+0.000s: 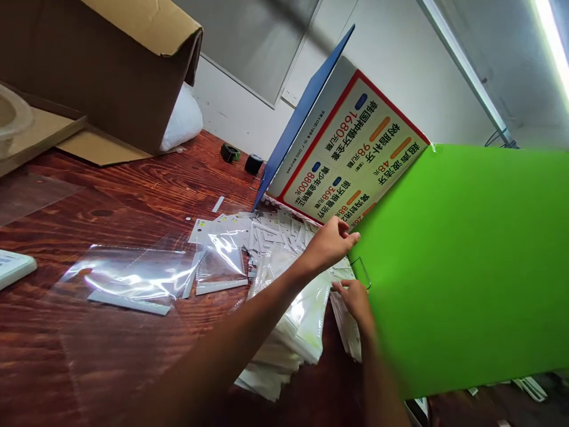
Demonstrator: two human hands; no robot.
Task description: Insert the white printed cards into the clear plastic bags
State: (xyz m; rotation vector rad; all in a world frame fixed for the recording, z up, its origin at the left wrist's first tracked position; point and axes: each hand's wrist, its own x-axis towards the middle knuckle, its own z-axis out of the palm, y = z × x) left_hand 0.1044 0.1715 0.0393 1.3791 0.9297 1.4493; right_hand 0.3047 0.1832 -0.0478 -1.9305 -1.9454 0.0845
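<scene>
My left hand (329, 243) has its fingers curled in front of the printed board with red and black characters (342, 148), above a heap of small white cards (275, 231). What its fingers hold, if anything, is not visible. Lower down, my right hand (354, 301) is closed with thumb and finger together, beside a stack of white cards (345, 329). Anything in its pinch is too small to make out. A thin dark bent outline (363, 273) shows against the green panel (462, 255), near the right hand. Clear plastic bags (293, 314) lie in a pile under my left forearm.
Loose clear bags (133, 273) spread over the reddish wooden table (169, 178). A cardboard box (102, 65) stands at the far left, with a white plastic bundle (183, 118) beside it. Two small dark rolls (253, 163) sit near the wall. A blue panel (306, 112) rises behind the cards.
</scene>
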